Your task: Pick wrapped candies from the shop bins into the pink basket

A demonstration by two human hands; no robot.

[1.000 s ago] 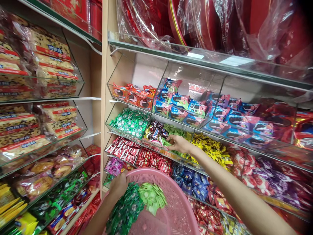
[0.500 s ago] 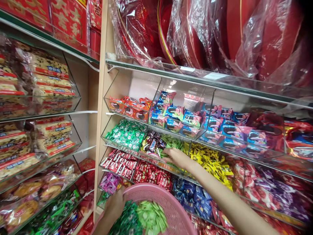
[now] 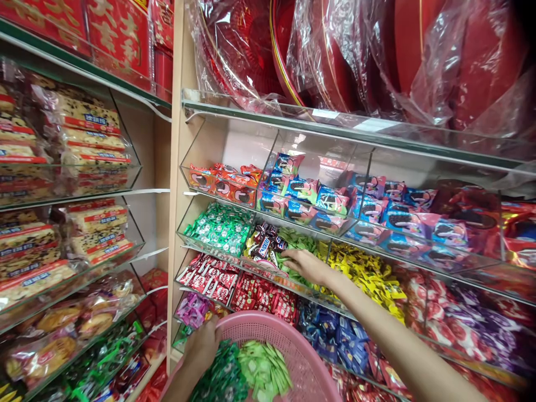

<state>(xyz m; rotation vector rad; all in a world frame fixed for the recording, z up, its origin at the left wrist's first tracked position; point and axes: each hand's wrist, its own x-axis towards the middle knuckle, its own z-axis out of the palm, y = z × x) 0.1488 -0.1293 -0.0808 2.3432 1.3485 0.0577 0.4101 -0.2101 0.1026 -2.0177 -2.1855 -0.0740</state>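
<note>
Right hand at the lime packets!
They lie far, between Snickers and yellow packets, just beyond and beneath the fingers; whether those grip any, I can't tell. They look light, thin, probably slippery: pinch an edge. Near left, the left hand clamps the basket, seemingly stiff, by its rim.

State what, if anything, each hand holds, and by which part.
The left hand holds the round pink perforated plastic basket by its rim. The right hand is at the small pale-green wrapped packets; whether it grips any cannot be told.
</note>
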